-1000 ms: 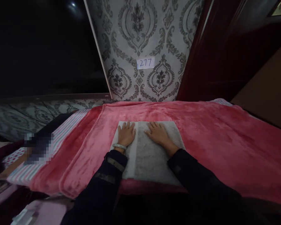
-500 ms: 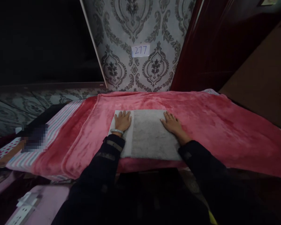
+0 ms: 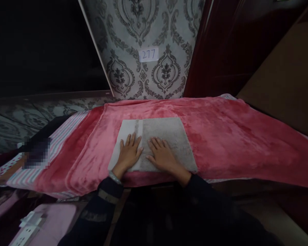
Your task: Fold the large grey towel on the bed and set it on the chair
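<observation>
A grey cloth (image 3: 177, 143) with a white band along its left side lies flat on a pink-red plush blanket (image 3: 228, 136). My left hand (image 3: 129, 152) rests palm down on the white part, fingers spread, a bracelet (image 3: 114, 177) at its wrist. On the grey part, near the cloth's middle, my right hand (image 3: 163, 156) lies flat with its fingers apart. Neither hand grips anything.
Behind the blanket stands a patterned wall with a paper label (image 3: 149, 54) reading 277. A dark screen (image 3: 41, 48) is at the upper left, a brown panel (image 3: 284, 71) at the right. A power strip (image 3: 28, 230) lies at the lower left.
Both hands have come back from the cloth's far part toward its near edge. My right hand has also moved left, closer to my left hand. The camera view has shifted slightly.
</observation>
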The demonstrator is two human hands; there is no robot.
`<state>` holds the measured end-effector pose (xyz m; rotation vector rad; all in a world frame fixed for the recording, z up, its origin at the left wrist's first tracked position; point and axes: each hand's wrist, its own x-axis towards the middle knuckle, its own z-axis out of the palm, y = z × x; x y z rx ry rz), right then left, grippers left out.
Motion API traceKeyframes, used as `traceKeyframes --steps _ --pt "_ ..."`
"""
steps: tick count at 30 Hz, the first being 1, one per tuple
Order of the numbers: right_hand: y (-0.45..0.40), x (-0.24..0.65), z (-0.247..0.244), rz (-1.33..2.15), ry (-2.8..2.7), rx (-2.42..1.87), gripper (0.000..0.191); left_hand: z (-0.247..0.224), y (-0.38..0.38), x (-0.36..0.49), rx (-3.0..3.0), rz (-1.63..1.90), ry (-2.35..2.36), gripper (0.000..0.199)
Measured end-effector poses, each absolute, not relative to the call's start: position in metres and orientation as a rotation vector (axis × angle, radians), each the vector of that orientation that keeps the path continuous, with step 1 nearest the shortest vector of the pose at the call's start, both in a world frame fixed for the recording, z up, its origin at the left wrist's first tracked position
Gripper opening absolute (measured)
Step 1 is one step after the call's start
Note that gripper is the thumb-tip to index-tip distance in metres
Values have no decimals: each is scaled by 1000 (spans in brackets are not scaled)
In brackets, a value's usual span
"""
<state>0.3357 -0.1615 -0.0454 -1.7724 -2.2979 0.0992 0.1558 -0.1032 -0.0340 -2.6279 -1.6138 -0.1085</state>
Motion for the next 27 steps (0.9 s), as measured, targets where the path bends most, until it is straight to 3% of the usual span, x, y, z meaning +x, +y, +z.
traceKeyframes --steps 13,21,27 --pt "-229 434 -96 -162 -1856 -2036 66 -39 -102 157 -2604 -168 -1614 57" --pt "-244 386 -72 -267 -2124 -1736 60 -38 -103 158 -2616 -154 -1626 58" --pt "-249 386 -90 -255 -2161 -1697 60 -36 -105 158 -2610 -144 -1639 57"
